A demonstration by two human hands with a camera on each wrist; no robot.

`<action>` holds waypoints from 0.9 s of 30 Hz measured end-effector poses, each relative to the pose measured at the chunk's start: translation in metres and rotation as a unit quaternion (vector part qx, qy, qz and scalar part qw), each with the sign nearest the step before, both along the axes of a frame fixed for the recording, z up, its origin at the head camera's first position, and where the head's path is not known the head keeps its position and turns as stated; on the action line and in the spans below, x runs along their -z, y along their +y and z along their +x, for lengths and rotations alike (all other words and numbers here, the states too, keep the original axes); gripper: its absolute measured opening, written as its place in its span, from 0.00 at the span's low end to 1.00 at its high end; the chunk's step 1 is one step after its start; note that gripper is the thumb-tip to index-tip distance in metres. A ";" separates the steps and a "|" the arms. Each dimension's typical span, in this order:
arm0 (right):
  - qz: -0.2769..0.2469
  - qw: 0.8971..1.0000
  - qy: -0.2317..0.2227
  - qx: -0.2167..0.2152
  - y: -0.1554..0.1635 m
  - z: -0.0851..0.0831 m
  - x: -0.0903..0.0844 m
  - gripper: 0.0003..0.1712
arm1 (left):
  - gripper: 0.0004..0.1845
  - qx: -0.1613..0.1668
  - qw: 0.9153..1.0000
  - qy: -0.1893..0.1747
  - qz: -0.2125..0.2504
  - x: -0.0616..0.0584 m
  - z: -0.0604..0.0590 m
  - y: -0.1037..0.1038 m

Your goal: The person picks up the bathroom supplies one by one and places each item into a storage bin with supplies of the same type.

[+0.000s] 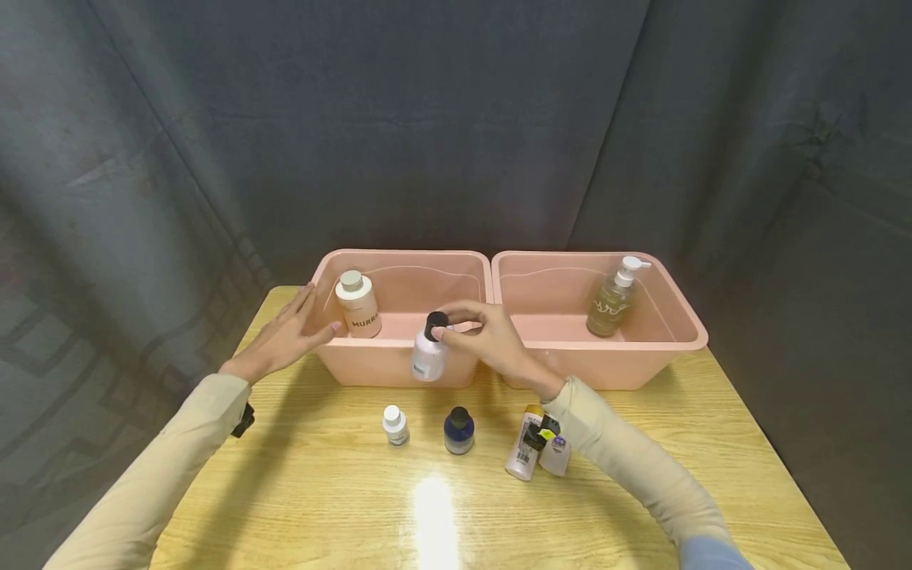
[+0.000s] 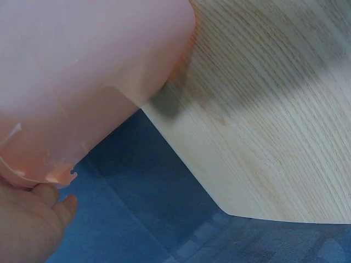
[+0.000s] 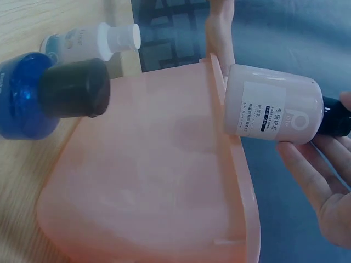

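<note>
Pinching the cap [image 1: 435, 320] of a pale bottle [image 1: 429, 361], the right hand [image 1: 497, 340] is holding it upright by the front rim of the left bin [image 1: 381, 362]; whether bottle and rim are touching, I cannot tell. Its printed label is showing in the right wrist view. The left hand [image 1: 286, 336] is resting, fingers extended, on the bin's left front corner. Inside, a white bottle [image 1: 359, 305] is standing toward the left. Nearer the person, a small bottle [image 1: 395, 427] and a blue bottle [image 1: 459, 432] are standing on the table [image 1: 335, 507], while two more bottles [image 1: 522, 461] are sitting beside the right sleeve [image 1: 634, 467], partly hidden. Next door, the right bin [image 1: 591, 366] is holding a pump bottle [image 1: 609, 305]. Behind everything, a grey curtain [image 1: 399, 134] is hanging.
</note>
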State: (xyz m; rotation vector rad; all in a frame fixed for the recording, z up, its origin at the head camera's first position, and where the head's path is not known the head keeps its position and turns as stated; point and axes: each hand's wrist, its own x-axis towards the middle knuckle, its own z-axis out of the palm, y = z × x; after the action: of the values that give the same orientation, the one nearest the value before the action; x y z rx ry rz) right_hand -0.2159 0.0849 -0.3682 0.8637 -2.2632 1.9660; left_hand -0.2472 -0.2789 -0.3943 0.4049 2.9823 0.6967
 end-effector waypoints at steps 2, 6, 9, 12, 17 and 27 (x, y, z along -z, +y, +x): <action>-0.001 1.000 0.000 -0.003 0.000 -0.002 -0.002 0.16 | 0.51 0.000 1.000 0.001 0.000 0.000 0.000 0.000; 0.004 1.000 0.006 -0.011 0.001 -0.006 -0.006 0.16 | 0.51 -0.001 1.000 0.003 -0.002 0.001 0.000 0.000; 0.003 1.000 0.001 -0.013 0.000 -0.009 -0.009 0.17 | 0.51 -0.002 1.000 0.004 -0.002 0.001 -0.001 0.000; 0.005 1.000 -0.003 -0.008 -0.001 -0.011 -0.012 0.18 | 0.51 -0.003 1.000 0.003 -0.002 0.001 -0.001 0.000; 0.013 1.000 0.004 0.004 -0.001 -0.014 -0.016 0.17 | 0.50 -0.002 1.000 0.002 -0.003 0.000 0.000 0.001; 0.002 1.000 0.025 0.003 -0.003 -0.022 -0.022 0.16 | 0.51 0.002 1.000 0.005 0.000 -0.002 0.002 0.001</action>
State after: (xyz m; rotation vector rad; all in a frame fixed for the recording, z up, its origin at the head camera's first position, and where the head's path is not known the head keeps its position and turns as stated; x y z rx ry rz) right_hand -0.2374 0.0819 -0.3465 0.8946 -2.2410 1.9152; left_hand -0.2455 -0.2784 -0.3927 0.4164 2.9895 0.6968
